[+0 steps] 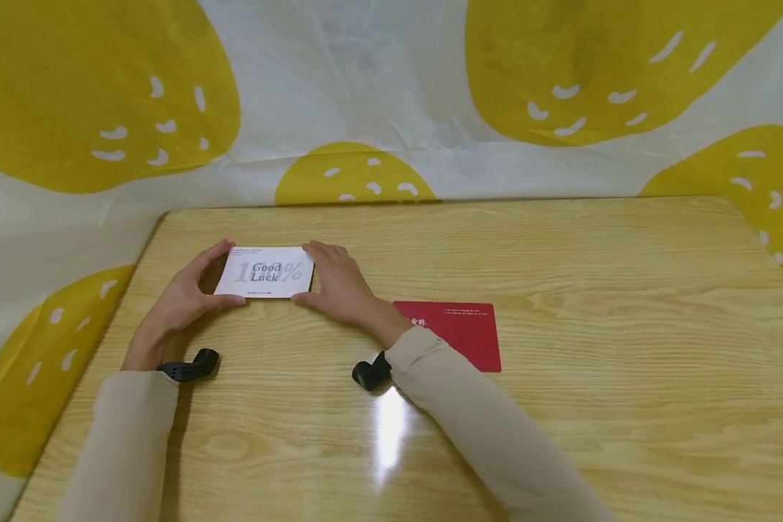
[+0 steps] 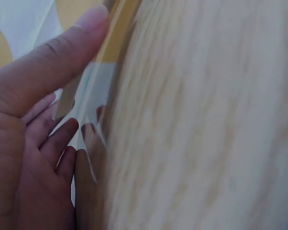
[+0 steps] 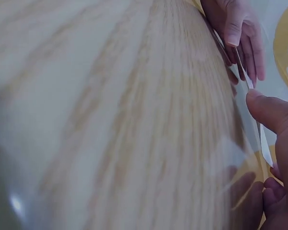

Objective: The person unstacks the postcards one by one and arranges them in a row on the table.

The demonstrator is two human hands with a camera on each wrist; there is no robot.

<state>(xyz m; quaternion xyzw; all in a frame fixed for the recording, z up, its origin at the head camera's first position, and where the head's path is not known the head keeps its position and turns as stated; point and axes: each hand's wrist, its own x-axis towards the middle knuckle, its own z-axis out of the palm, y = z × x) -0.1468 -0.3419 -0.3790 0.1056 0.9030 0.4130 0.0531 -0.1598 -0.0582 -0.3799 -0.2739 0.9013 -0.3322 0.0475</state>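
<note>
A white card (image 1: 264, 272) printed with "Good Luck" over a grey "100%" is held near the table's far left, its printed face toward the head camera. My left hand (image 1: 185, 290) grips its left side, thumb at the near corner and fingers at the far corner. On the opposite side my right hand (image 1: 339, 283) grips it the same way. The right wrist view catches the white card (image 3: 264, 146) nearly edge-on, thin and slightly bent, between the two hands. Under my right forearm lies a red card (image 1: 466, 337) with white print, partly covered by the wrist and sleeve.
The wooden table (image 1: 626, 326) has a glossy top that reflects the hands and a light. Behind it and along the left hangs a white cloth (image 1: 365, 80) with large yellow shapes. Dark bands with camera stubs sit on both wrists.
</note>
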